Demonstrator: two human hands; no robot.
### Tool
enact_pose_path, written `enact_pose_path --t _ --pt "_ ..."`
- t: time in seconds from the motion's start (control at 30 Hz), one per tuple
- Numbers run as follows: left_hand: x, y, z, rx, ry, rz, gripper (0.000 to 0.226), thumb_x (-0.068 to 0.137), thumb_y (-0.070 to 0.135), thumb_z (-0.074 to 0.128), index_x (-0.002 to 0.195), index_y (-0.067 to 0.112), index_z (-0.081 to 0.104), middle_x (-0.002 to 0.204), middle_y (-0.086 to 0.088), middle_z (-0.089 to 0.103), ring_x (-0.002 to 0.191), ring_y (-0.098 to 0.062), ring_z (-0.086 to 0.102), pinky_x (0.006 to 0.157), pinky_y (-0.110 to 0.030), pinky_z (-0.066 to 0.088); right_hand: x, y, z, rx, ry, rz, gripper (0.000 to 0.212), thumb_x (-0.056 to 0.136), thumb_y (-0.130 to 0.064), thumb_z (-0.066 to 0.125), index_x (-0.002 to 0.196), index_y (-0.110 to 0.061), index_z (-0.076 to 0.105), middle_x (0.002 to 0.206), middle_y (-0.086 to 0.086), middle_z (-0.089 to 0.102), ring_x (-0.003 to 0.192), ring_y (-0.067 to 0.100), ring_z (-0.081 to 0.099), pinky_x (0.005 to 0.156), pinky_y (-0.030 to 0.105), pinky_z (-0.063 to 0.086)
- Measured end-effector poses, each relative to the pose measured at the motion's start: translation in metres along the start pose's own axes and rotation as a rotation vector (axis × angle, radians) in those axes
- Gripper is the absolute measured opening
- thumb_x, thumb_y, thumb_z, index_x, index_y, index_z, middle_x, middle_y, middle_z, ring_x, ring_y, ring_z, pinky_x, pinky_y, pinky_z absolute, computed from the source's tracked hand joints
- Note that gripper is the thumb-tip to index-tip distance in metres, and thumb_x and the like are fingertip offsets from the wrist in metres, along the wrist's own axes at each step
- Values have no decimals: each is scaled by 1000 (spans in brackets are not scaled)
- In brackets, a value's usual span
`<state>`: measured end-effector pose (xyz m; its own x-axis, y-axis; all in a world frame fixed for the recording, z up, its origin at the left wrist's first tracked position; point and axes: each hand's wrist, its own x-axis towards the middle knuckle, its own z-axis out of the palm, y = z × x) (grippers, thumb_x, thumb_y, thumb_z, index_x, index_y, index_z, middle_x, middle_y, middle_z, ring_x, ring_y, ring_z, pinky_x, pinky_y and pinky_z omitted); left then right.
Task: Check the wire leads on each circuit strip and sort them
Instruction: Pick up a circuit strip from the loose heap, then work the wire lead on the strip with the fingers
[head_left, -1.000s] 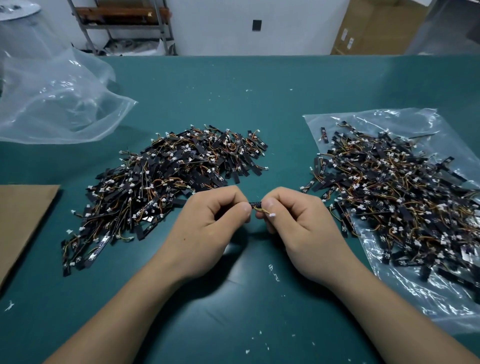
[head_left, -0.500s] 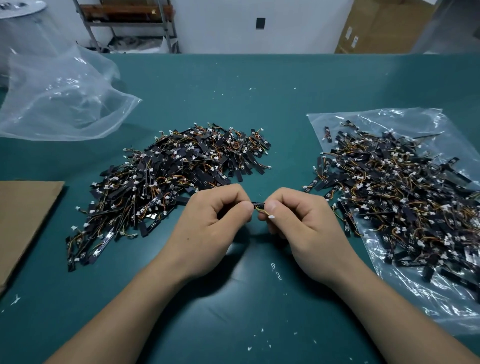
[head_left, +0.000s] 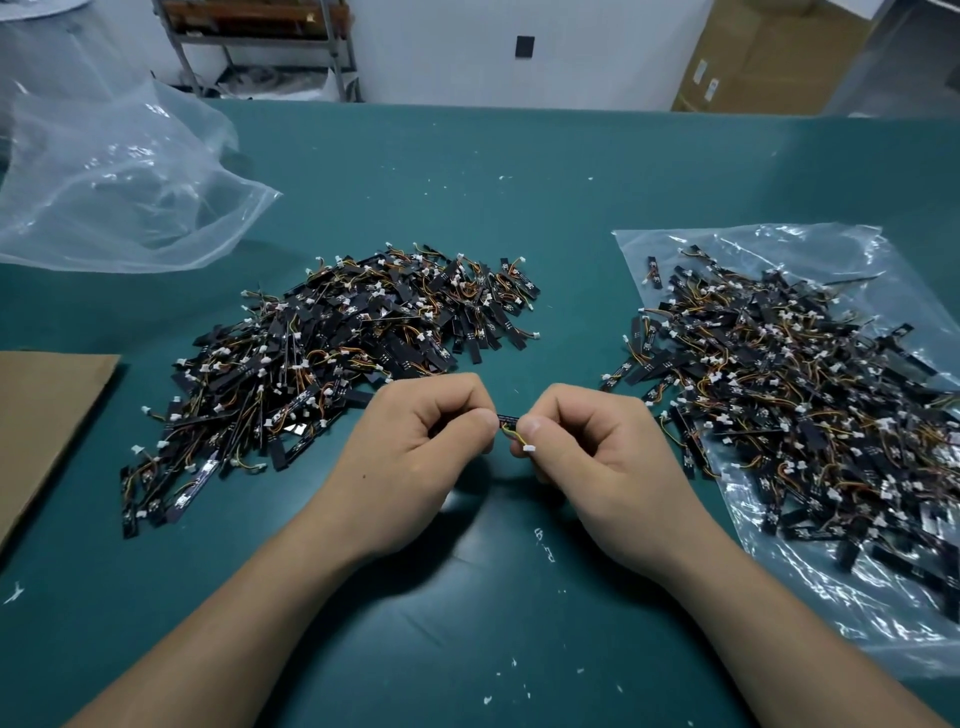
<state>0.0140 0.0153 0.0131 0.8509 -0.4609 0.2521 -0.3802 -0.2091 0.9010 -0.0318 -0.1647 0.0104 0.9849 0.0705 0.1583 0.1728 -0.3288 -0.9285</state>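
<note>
A small black circuit strip (head_left: 508, 419) with yellow and orange wire leads and a white connector spans the gap between my hands. My left hand (head_left: 421, 447) pinches one end of it with curled fingers; most of the strip is hidden in that fist. My right hand (head_left: 582, 457) pinches the wire leads at the other end. A loose pile of strips (head_left: 332, 353) lies on the green table left of my hands. Another pile of strips (head_left: 795, 384) lies on a flat clear plastic bag (head_left: 831, 613) at the right.
A crumpled clear plastic bag (head_left: 119, 182) sits at the back left. A brown cardboard sheet (head_left: 36, 415) lies at the left edge. The green table (head_left: 467, 208) carries small white flecks. A metal rack (head_left: 260, 41) and cardboard boxes (head_left: 769, 57) stand beyond the table.
Both hands stay in the same place with the strip pinched between them. The white connector now shows a little lower beside my right thumb. The camera has shifted slightly.
</note>
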Motion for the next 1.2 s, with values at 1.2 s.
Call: enact_pose_path --t 1.2 --pt "-1 -1 -1 -120 -15 0 25 89 34 51 73 19 63 62 5 51 60 -8 44 58 -25 38 -1 0 -1 -63 -168 -90 37 94 -33 44 57 -28 46 53 -2 43 53 5 38 54 26 32"
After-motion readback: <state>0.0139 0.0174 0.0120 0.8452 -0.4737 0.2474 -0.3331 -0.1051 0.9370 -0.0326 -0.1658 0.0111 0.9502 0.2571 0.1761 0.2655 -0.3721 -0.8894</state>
